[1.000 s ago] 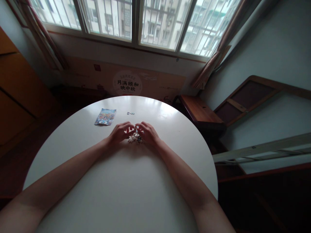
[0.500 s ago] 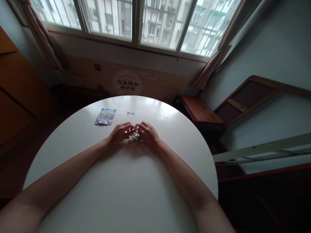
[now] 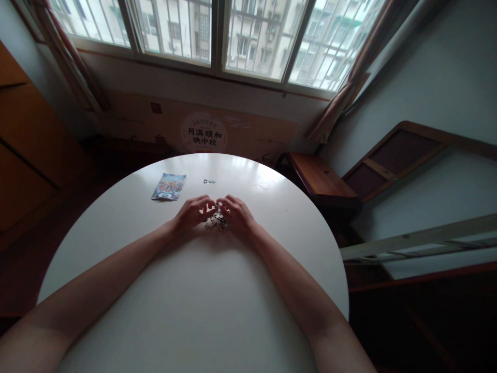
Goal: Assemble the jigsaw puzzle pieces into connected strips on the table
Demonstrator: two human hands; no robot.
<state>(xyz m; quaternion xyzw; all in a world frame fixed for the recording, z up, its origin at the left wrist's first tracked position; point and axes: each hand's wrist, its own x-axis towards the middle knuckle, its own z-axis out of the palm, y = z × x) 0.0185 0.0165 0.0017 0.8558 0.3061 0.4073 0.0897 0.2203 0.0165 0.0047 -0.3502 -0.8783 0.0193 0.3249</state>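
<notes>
On the white round table (image 3: 186, 300) lies a loose heap of small jigsaw pieces (image 3: 218, 223), some pale-backed and some dark. My left hand (image 3: 194, 211) is at the heap's left side, its thumb and fingers bent into a pinch. Facing it from the right, my right hand (image 3: 235, 211) is pinched too, with its fingertips almost meeting the left ones. A tiny light piece shows between the two sets of fingertips, just above the heap; its outline is too small to make out. Beyond the hands, several jigsaw pieces (image 3: 209, 182) lie apart in a short row.
A colourful printed packet (image 3: 169, 187) lies flat at the left of the table's far part. A wooden bench or stool (image 3: 322, 176) stands past the right edge. Behind are a barred window (image 3: 174, 31) and a printed banner (image 3: 240, 124).
Hardly anything differs. Both hands hold nearly the same place over the heap, with only slight finger movement; the packet and the separate row stay put.
</notes>
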